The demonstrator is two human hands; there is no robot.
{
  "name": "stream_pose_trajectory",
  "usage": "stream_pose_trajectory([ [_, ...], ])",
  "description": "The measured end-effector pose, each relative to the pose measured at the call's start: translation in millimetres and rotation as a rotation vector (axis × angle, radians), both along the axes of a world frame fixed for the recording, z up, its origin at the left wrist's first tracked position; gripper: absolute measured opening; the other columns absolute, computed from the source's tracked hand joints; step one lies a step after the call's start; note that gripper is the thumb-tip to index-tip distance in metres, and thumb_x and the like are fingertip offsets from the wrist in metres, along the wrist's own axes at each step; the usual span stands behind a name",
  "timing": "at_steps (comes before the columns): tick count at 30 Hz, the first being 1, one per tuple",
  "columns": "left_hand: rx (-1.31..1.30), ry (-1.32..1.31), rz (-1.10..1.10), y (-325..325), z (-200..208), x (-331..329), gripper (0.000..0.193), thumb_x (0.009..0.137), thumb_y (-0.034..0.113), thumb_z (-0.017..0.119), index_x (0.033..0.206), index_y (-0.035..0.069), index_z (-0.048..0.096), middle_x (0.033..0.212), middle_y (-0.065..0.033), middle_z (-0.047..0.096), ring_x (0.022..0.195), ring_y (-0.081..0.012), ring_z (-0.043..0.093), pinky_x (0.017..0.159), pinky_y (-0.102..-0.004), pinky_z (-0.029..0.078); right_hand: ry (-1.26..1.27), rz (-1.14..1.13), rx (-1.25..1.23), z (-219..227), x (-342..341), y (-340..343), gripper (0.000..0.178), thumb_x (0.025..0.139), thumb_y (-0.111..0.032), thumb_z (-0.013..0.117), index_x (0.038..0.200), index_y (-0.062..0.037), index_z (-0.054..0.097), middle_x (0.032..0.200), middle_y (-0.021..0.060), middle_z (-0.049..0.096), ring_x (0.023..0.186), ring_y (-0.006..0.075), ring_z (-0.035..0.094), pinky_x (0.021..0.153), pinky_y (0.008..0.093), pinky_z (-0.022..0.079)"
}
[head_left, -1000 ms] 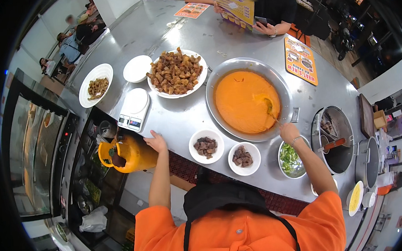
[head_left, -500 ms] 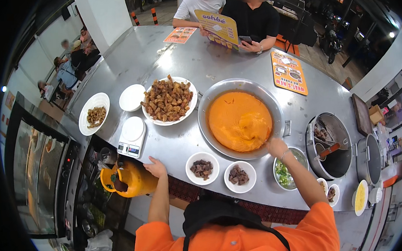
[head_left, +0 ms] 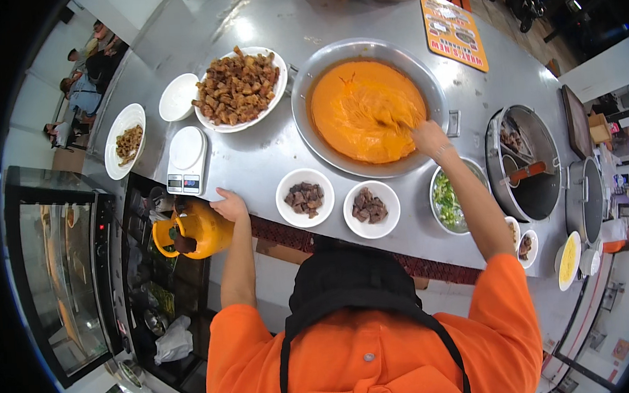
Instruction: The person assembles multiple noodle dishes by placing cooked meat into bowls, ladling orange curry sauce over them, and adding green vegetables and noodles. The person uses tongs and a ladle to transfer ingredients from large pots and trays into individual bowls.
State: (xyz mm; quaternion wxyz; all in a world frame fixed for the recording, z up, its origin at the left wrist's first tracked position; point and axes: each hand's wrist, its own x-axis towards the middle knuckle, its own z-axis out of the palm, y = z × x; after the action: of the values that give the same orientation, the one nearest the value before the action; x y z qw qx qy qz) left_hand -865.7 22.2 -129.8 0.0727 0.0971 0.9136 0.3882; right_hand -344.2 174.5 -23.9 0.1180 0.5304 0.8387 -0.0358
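Orange sauce: lies in the wide metal pan on the worktop, beyond the front bowls and slightly right of centre.
Right hand: closed around the handle of a utensil at the pan's near right edge; its fingertips are hidden from above.
Left hand: fingers parted, holding nothing visible, at the worktop's front edge just below the kitchen scale.
Stirring stroke: judged to be the step in hand; slow, broad sweeps should serve best, reaching the far left as well as the near right.
Depth of stroke: working along the base and wall would probably keep thicker sauce from settling or catching.
Spill margin: the stroke is best kept low, since the surface seems near enough to the rim to splash if hurried.
Pan stability: no hand is seen on the pan's side handle, so gentle pressure is advisable.
Sauce colour: opaque bright orange, with a few darker reddish streaks toward the far side.
Sauce surface: smooth at the left, creased into ridges about the utensil; apparently thick.
Sauce level: below the rim, leaving a band of bare metal wall.
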Motion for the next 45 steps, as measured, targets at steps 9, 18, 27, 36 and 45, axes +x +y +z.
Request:
stream_pose_trajectory([
  [9,-0.036,0.036,0.067,-21.4,11.2,-10.9,0.071,0.095,0.051,0.042,0.126,-0.014,0.038,0.117,-0.0353,0.052,0.110,-0.0492,0.051,0.094,-0.0519,0.041,0.212,-0.160,-0.077,48.8,-58.2,-58.8,0.028,0.086,-0.021,0.057,0.080,0.0034,0.069,0.077,0.0253,0.066,0.078,0.0393,0.066,0.071,0.0478,0.054],
  [18,-0.052,0.073,0.070,-23.1,-0.5,-11.1,0.070,0.095,0.050,0.043,0.123,-0.014,0.040,0.115,-0.0352,0.052,0.109,-0.0495,0.051,0.093,-0.0523,0.042,0.347,-0.209,-0.153,9.7,-89.1,-54.0,0.027,0.088,-0.018,0.053,0.083,0.0033,0.069,0.081,0.0232,0.067,0.076,0.0398,0.067,0.069,0.0478,0.055],
  [27,-0.028,0.083,0.026,-8.8,-0.1,-4.6,0.069,0.095,0.049,0.044,0.123,-0.014,0.041,0.116,-0.0353,0.052,0.108,-0.0498,0.051,0.093,-0.0533,0.041,0.249,-0.140,0.036,-8.5,-85.1,-13.5,0.033,0.090,-0.026,0.054,0.084,0.0031,0.069,0.078,0.0244,0.066,0.077,0.0399,0.066,0.075,0.0487,0.052],
  [36,0.003,0.005,0.026,-8.6,7.8,2.0,0.072,0.094,0.052,0.043,0.122,-0.015,0.042,0.117,-0.0354,0.052,0.109,-0.0489,0.051,0.095,-0.0519,0.040,0.273,-0.338,-0.092,30.8,-40.0,-10.7,0.033,0.088,-0.026,0.058,0.086,0.0050,0.068,0.083,0.0278,0.065,0.080,0.0433,0.064,0.077,0.0503,0.051],
  [45,-0.003,0.039,0.050,-15.9,-4.7,-8.7,0.068,0.094,0.050,0.044,0.121,-0.013,0.042,0.115,-0.0343,0.052,0.107,-0.0496,0.051,0.092,-0.0533,0.040,0.189,-0.004,-0.082,47.8,-30.3,-42.5,0.028,0.088,-0.019,0.053,0.082,0.0032,0.068,0.079,0.0258,0.065,0.077,0.0417,0.066,0.071,0.0477,0.054],
])
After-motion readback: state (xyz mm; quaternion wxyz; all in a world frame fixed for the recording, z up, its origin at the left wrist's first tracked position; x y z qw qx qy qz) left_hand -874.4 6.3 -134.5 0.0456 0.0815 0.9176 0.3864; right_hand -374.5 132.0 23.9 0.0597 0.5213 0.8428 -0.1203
